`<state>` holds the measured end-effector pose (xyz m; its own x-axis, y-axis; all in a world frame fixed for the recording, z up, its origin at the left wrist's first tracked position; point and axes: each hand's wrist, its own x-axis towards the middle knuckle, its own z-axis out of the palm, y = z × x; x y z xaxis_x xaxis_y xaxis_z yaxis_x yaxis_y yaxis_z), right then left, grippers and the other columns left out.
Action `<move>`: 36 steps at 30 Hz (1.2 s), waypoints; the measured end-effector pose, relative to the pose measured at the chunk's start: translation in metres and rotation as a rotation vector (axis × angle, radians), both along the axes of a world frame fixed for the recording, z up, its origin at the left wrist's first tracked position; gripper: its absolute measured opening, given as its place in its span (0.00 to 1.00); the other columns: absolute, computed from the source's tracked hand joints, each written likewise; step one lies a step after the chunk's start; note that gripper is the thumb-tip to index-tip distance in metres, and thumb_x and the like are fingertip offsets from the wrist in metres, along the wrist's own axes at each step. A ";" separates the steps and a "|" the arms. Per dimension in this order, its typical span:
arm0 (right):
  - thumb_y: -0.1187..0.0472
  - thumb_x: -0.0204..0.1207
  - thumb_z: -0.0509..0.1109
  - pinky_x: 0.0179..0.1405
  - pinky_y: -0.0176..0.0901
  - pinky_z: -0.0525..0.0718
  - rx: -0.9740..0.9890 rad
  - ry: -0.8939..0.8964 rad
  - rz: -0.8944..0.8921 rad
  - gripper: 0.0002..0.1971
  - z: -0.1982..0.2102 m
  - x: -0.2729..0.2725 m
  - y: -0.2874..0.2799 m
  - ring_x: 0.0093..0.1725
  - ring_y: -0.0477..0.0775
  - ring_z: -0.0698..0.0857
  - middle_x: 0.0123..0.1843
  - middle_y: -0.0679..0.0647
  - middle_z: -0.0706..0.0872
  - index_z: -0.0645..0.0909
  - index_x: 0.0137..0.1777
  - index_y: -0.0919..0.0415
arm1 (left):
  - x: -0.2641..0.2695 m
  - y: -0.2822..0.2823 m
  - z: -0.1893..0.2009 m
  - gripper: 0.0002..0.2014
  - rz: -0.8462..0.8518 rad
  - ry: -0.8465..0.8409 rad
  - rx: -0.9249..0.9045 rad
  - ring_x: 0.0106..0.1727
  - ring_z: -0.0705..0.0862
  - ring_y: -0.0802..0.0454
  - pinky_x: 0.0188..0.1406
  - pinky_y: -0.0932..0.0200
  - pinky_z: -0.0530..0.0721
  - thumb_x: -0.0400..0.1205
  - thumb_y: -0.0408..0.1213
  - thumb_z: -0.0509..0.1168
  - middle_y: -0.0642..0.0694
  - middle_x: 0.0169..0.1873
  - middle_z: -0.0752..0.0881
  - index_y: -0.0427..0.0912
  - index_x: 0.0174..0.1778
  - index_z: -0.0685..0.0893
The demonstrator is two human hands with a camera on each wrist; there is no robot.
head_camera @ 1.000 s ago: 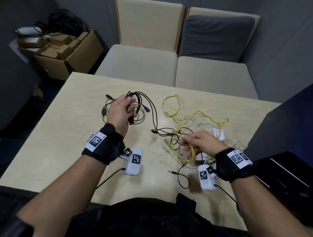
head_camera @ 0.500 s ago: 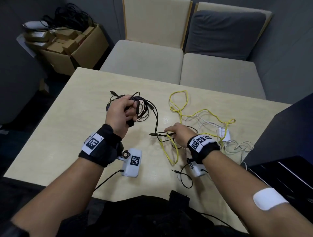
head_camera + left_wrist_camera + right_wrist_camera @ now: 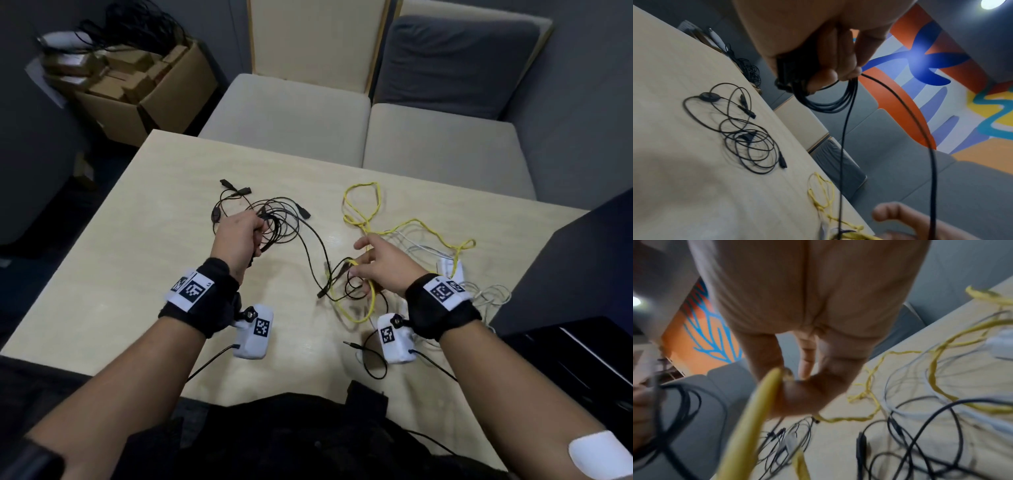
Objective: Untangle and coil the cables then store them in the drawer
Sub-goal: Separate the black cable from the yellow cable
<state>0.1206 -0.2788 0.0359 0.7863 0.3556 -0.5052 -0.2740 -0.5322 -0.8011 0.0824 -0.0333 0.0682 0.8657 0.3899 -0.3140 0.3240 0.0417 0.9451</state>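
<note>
Right wrist view pretty blurry. Left hand [image 3: 239, 236] gripping coiled black cable [image 3: 828, 104]; right hand [image 3: 383, 267] half-open, yellow cable [image 3: 363, 308] hooked on fingers, tangled with white cable [image 3: 424, 248].

Across my table [image 3: 113, 260] stand two beige chairs [image 3: 291, 113] side by side, pushed up to the far edge. A grey cushion [image 3: 459, 65] leans against the back of the right one. Cardboard box [image 3: 154, 99] on the floor, far left, packed with small brown cartons. Dark cabinet [image 3: 582, 260] at my right. Painted wall [image 3: 941, 68]: orange, blue, yellow.
</note>
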 end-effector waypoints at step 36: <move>0.81 0.77 0.55 0.16 0.30 0.58 0.478 0.039 -0.552 0.15 0.013 0.001 -0.020 0.18 0.43 0.63 0.39 0.57 0.74 0.72 0.39 0.61 | -0.003 -0.003 -0.025 0.17 0.104 0.143 0.384 0.44 0.76 0.45 0.46 0.55 0.71 0.79 0.54 0.62 0.51 0.34 0.77 0.44 0.53 0.74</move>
<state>0.1216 -0.2985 0.0488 0.8992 0.1015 -0.4256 -0.4348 0.0973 -0.8953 0.0794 -0.0363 0.0428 0.7736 0.5851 -0.2434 0.4660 -0.2650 0.8442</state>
